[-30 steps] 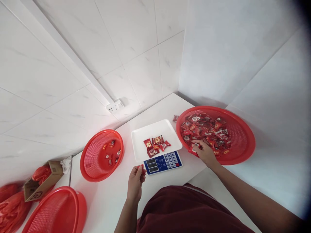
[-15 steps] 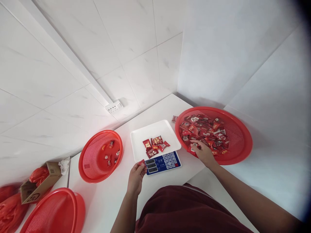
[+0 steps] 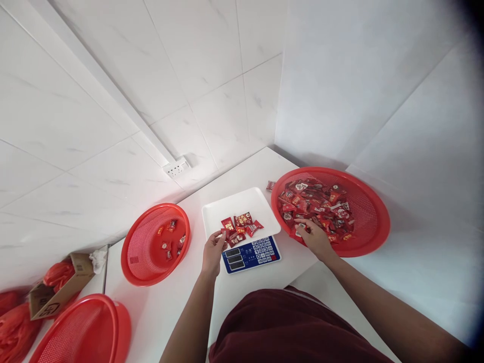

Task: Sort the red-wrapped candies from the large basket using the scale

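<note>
My left hand (image 3: 214, 252) is at the near left edge of the scale's white pan (image 3: 217, 204), fingers pinched on a small red wrapped snack packet (image 3: 225, 232). Several red packets (image 3: 242, 220) lie in a loose pile on the pan beside it. Below the pan is the scale's blue keypad panel (image 3: 251, 256). At the near left rim of the large red basket (image 3: 372, 242), my right hand (image 3: 316, 241) grips another red and white packet (image 3: 300, 230). A heap of similar packets (image 3: 321, 206) fills much of that basket's floor.
A smaller red basket (image 3: 132, 242) with a few packets stands left of the scale. Another red basket (image 3: 117, 322) is at the lower left. Beyond it are a cardboard box (image 3: 81, 269) and red plastic bags (image 3: 17, 327). One loose packet (image 3: 270, 185) lies beside the large basket.
My left hand has moved up and forward with its packet, from the keypad's left end to the pile on the pan. My right hand has stayed at the basket rim.
</note>
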{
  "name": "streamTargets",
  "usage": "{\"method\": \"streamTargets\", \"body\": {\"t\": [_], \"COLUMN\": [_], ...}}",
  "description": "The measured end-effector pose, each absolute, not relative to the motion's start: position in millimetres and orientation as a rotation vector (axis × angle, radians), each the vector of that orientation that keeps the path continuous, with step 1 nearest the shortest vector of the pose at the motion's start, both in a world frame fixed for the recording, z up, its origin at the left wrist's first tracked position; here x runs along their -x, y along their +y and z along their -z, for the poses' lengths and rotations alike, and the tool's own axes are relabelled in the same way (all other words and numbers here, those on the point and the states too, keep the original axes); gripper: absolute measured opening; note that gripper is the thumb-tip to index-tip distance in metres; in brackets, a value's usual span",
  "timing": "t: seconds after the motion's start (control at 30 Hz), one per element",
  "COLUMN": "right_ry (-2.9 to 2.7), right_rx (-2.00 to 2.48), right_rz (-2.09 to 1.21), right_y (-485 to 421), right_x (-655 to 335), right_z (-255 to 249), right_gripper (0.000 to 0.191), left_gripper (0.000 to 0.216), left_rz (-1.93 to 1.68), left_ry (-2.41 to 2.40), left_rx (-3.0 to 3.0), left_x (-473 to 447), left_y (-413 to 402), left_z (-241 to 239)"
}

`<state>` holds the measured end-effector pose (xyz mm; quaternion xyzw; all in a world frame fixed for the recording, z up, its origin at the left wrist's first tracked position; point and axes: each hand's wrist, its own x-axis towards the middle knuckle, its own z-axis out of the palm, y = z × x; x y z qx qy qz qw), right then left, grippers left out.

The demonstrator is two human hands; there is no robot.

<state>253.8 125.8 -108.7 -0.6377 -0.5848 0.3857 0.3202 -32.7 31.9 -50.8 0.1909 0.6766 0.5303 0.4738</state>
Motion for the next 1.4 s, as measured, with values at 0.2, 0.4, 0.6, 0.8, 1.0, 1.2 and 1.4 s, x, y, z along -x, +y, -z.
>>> {"method": "streamTargets", "body": {"t": [0.2,0.4,0.6,0.8,1.0,1.2,1.4], "right_ry": [-1.553,-1.555,-1.525,-1.543,-1.539,-1.525,-1.521], "right_rx": [1.668,1.679,1.673,1.678,1.698,1.694,1.694], "right_rz": [-1.015,-1.03,-1.06,-1.035,-1.041,-1.048,-1.056], "right_y": [126.2,126.2,127.2,127.5,125.9,125.4,126.0], "right_x": [-255.3,-255.4,-254.4,-255.2,-255.1,-254.8,-254.5], "right_z": [110.4,110.2,113.3,116.0,113.5,113.4,111.6], "right_gripper": [0.04,0.04,0.038,0.037,0.04,0.039,0.039], "left_gripper": [0.057,0.042,0.04,0.042,0.042,0.042,0.041], "left_rz": [-1.288,-1.25,-1.256,-1.255,-1.225,-1.217,-1.201], "left_ry": [1.674,1.799,1.814,1.791,1.766,1.765,1.752], "left_rx": [-0.431,-0.376,-0.282,-0.206,-0.199,-0.203,-0.195], "left_x": [26.2,31.4,38.8,37.7,34.7,31.9,30.4], "left_y": [41.8,14.5,-24.5,-44.8,-47.5,-45.0,-44.7], "left_z": [51.4,53.9,65.5,71.7,72.6,71.2,70.0]}}
